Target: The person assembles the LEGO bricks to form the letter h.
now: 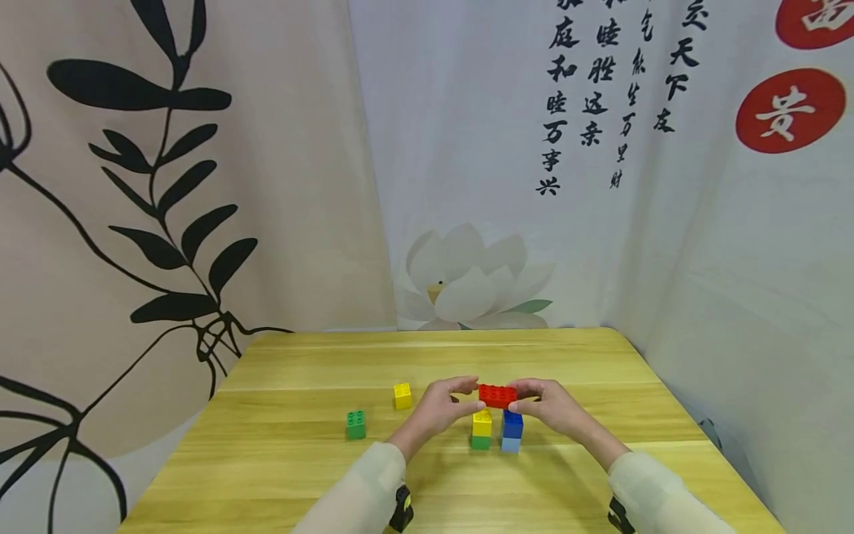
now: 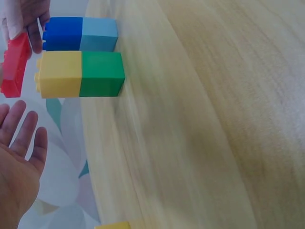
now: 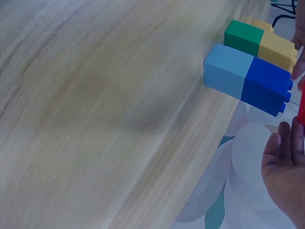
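Note:
Both hands hold a long red toy brick (image 1: 497,396) level, just above two short stacks. The left hand (image 1: 440,406) pinches its left end between thumb and forefinger, the other fingers stretched out in the left wrist view. At the right end, the thumb and fingers of the right hand (image 1: 555,408) grip it. Below the brick, a yellow brick (image 1: 482,425) sits on a green brick (image 1: 480,443). Beside that stack and slightly apart, a dark blue brick (image 3: 267,86) sits on a light blue brick (image 3: 228,70). Whether the red brick touches either stack is unclear.
A loose yellow brick (image 1: 402,396) and a loose green brick (image 1: 356,425) stand on the wooden table (image 1: 287,475) left of the hands. Behind the table's far edge hangs a printed curtain (image 1: 460,185) with a lotus and black writing.

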The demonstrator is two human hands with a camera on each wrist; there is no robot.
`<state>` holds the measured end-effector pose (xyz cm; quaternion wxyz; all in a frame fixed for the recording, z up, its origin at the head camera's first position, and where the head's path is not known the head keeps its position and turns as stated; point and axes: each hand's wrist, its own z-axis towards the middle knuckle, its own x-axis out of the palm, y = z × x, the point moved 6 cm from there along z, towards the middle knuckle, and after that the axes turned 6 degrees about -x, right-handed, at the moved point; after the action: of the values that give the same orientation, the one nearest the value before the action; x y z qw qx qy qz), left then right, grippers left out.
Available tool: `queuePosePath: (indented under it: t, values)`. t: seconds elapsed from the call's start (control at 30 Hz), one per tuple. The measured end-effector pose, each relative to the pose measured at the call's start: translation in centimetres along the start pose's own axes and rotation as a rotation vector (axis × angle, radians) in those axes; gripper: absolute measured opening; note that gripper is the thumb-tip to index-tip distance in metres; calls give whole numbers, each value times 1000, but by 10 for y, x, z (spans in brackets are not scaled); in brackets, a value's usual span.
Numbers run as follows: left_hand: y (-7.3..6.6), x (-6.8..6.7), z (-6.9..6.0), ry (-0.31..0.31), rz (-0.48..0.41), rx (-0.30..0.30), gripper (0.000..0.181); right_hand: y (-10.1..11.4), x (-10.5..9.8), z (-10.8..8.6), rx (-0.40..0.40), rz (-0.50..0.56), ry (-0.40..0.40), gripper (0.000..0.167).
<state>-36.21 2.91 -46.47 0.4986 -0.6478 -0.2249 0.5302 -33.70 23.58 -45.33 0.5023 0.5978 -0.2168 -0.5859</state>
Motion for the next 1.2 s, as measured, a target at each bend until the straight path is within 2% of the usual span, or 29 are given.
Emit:
queuePosePath:
  t: [0.27, 0.5, 0.77, 1.2]
  values:
    - [-4, 0, 3, 19, 20, 14, 45, 1, 2, 3, -13, -35, 24, 38]
    - [-3, 0, 4, 36, 35, -14, 36, -1, 3, 4, -8, -38, 23, 42]
    - [1, 1, 3, 54, 27, -37, 42, -2, 3, 3, -9, -47, 15, 38]
    - [6, 3, 3, 40, 63, -36, 39, -6, 5, 0, 13, -50, 4, 41]
